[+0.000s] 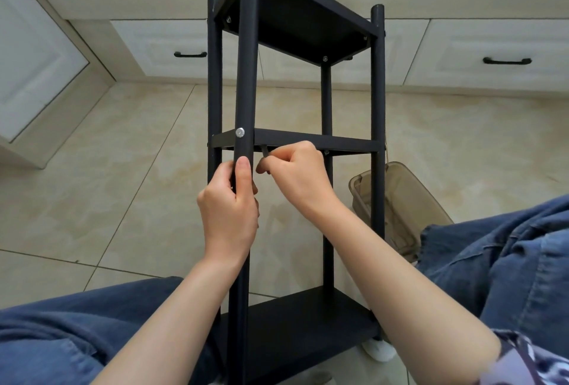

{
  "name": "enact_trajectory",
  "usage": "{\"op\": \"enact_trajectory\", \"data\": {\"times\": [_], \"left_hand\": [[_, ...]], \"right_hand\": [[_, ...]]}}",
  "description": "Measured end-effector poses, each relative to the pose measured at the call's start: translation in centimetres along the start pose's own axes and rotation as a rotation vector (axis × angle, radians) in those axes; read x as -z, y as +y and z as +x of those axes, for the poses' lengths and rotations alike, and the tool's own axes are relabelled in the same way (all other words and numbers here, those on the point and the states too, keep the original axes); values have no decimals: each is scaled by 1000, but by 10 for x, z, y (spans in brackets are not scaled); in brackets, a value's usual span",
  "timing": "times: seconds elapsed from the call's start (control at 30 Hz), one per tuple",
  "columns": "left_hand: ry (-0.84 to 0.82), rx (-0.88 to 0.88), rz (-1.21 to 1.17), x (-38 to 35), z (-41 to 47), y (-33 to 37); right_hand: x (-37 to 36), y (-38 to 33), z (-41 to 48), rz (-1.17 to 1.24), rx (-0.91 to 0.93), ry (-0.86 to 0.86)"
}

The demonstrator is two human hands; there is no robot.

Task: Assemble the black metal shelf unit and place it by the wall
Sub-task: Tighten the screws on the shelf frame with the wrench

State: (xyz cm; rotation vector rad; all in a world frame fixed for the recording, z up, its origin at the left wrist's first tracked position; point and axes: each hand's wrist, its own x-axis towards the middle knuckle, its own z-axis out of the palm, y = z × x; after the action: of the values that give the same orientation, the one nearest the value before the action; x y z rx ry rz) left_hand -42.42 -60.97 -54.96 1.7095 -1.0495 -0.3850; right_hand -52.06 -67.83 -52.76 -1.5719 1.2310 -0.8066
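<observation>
1. While the unit lies on the floor between the knees, bottom shelf nearest, brace it there so it cannot swing.
2. Left hand has its fingers wrapped round the near post, thumb up along it. Grip firmly below the joint to resist the turning.
3. Right hand pinches what looks like a hex key under the middle shelf, just beside the post. Seat it fully and turn in short swings.
4. Bolt on the post: aim for snug, not forced.
5. Top shelf is farthest, toward the drawers. Check it sits square before standing the unit by the wall.
</observation>
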Motion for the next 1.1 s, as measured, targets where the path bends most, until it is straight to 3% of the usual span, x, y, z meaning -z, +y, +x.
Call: {"op": "enact_trajectory", "data": {"times": [0.43, 0.8, 1.1], "left_hand": [[5, -39, 24, 0, 1, 1], [4, -40, 11, -1, 0, 3], [-12, -40, -15, -1, 0, 3]], "right_hand": [[-8, 7, -1, 17, 81, 10], [-44, 38, 6, -23, 284, 257], [-44, 38, 10, 80, 253, 212]]}}
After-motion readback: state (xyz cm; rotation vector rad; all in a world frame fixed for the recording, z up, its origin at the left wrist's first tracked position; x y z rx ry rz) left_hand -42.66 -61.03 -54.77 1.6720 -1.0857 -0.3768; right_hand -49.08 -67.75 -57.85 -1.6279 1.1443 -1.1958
